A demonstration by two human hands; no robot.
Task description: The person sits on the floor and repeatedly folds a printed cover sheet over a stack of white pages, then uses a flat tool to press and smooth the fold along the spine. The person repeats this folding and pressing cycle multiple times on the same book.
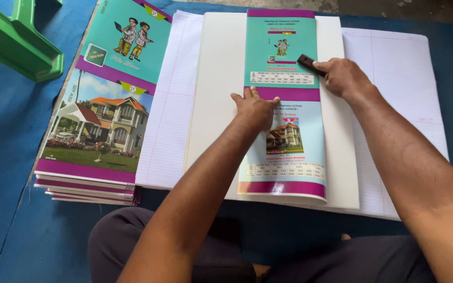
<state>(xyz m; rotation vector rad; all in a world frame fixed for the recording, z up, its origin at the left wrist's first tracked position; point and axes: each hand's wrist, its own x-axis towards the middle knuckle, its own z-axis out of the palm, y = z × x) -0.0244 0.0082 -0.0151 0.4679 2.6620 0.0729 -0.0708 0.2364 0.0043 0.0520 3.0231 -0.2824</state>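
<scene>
In the middle of the frame a folded printed cover sheet [284, 105], teal and magenta with small pictures of a house and two figures, lay lengthwise on a white board [218, 78]. The board itself rested on a spread of ruled white paper [394, 68] over the blue floor mat [6, 131].

The left hand [255, 107] lay flat with its fingers spread, pressing down on the cover sheet at its left edge, about halfway along its length. The right hand [344, 78], in the upper right of centre, was clamped on a small dark tool [310, 64], whose tip touched the sheet near its right edge.

Left of the paper, just beside it, stood a stack of notebooks [98, 120] whose top cover showed a house with a lawn and, above that, two cartoon figures. A green plastic stool [19, 39] occupied the upper left corner, well apart from the hands. The person's dark-clothed knees [132, 236] filled the bottom of the frame. Nothing lay between either hand and the cover sheet.
</scene>
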